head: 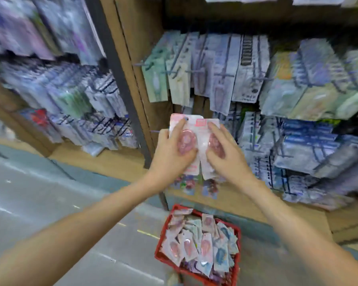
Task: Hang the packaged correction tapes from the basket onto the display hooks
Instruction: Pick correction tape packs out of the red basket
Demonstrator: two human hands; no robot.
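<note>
While my left hand (174,150) and right hand (225,154) each grip a pink blister-packed correction tape (201,129) before the wooden shelf (136,48), more lie in the red plastic basket (165,258) below. Risk: blur hides the hang-holes; missing the thin metal hook (155,131) could drop a pack.

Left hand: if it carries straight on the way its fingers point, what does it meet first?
Past the pink packet that the left hand holds, probably the pale hanging packets above; depth is unclear, so it may reach the wooden back panel first.
</note>
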